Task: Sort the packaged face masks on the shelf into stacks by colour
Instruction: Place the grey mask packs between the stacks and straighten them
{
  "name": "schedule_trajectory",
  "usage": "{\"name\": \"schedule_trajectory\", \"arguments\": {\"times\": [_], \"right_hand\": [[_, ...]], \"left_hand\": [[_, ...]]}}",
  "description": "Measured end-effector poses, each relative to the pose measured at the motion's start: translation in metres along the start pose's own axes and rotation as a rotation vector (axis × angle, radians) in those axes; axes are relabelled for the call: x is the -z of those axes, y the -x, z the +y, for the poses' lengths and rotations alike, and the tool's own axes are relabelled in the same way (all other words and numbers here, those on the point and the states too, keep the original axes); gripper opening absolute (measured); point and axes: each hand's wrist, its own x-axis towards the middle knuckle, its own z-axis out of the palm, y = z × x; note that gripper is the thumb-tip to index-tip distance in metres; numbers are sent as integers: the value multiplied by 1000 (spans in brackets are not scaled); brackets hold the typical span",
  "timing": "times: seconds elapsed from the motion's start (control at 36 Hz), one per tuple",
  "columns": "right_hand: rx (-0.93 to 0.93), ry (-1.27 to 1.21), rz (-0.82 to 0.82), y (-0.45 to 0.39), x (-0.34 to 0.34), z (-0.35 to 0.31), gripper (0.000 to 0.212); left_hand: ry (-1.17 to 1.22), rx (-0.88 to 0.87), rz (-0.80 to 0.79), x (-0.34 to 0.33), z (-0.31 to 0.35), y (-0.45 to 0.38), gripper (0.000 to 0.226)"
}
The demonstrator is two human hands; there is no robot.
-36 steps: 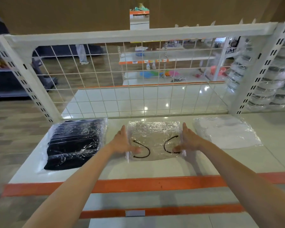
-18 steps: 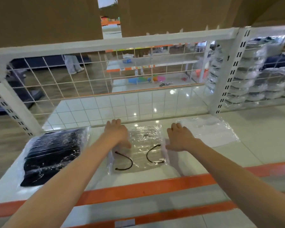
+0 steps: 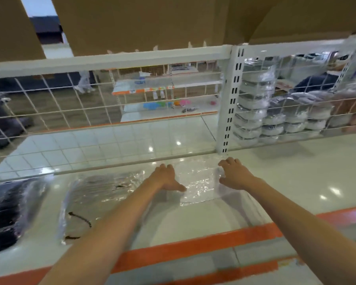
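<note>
1. Far left, the pack of black masks [image 3: 6, 214] is lying flat on the white shelf [image 3: 296, 175], partly cut off by the frame edge.
2. Just beside it, the beige pack [image 3: 99, 200] with black ear loops is resting flat, its near right corner hiding under the left forearm.
3. The left hand [image 3: 165, 178] is pressing down on the left edge of the white pack [image 3: 197, 182], fingers reaching forward, thumb spreading onto the plastic; the grip is lying loose, not clamped.
4. The right hand [image 3: 233, 174] is curling its fingers over the pack's right edge, near the slotted upright [image 3: 231, 99].
5. Far right, stacked wrapped goods [image 3: 275, 120] are sitting behind the wire mesh [image 3: 60, 112].
</note>
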Motion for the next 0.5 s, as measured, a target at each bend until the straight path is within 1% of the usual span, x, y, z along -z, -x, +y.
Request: {"name": "schedule_trajectory", "arguments": {"times": [0.08, 0.14, 0.19, 0.25, 0.31, 0.36, 0.42, 0.44, 0.5], "right_hand": [[-77, -117, 4, -8, -3, 26, 67], [-119, -239, -24, -17, -5, 38, 74], [-149, -441, -67, -25, -9, 47, 84], [-167, -678, -100, -32, -13, 52, 90], [-178, -820, -108, -35, -16, 54, 88], [-194, -908, -118, -39, -18, 57, 87], [-211, -943, -136, -43, -17, 60, 87], [-214, -932, -152, -44, -16, 62, 81], [-208, -928, -176, -43, -16, 67, 59]], "left_hand": [[57, 92, -5, -10, 9, -11, 109], [105, 152, 6, -15, 15, -15, 111], [177, 188, 16, -20, 20, -20, 113], [261, 194, 38, -22, 23, -24, 112], [339, 189, 72, -24, 27, -26, 112], [443, 180, 112, -26, 31, -28, 113], [551, 197, 140, -30, 33, -28, 112], [602, 219, 142, -32, 35, -29, 111], [696, 280, 139, -33, 37, -29, 108]]}}
